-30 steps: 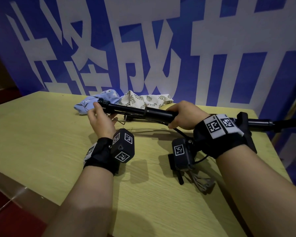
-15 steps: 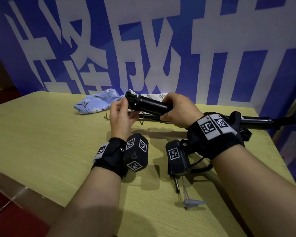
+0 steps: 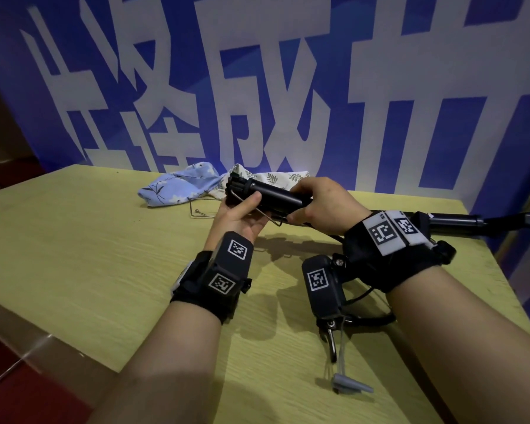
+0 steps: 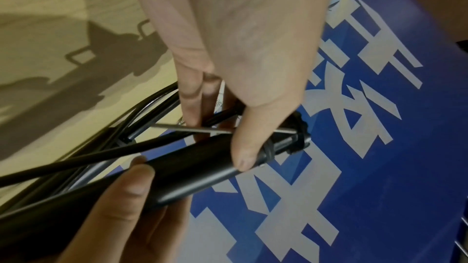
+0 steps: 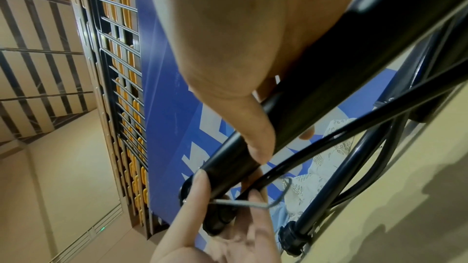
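Note:
I hold a thick black tube [image 3: 276, 195] above the yellow table [image 3: 74, 255], its left end tilted up. My left hand [image 3: 245, 208] pinches that end, the thumb [image 4: 249, 147] on top and the fingers behind it. A thin bent metal wire [image 3: 259, 211] hangs from the end and crosses my left palm. My right hand [image 3: 308, 203] grips the tube's middle, with the thumb [image 5: 255, 137] lying along the tube [image 5: 291, 119]. In the left wrist view the tube [image 4: 192, 165] runs down-left into my right hand's fingers [image 4: 121, 197]. Black cables [image 4: 76, 159] run under it.
A blue flowered cloth [image 3: 181, 185] and a white leaf-print cloth [image 3: 276, 177] lie at the table's far edge. Another black rod [image 3: 459, 221] sticks out past my right wrist. A grey tag [image 3: 349, 387] on a cord rests near the front. A blue banner stands behind.
The thin rod that reached out to the left has slid into the thick tube. My left hand moved right along it to the tube's end, and that end rose.

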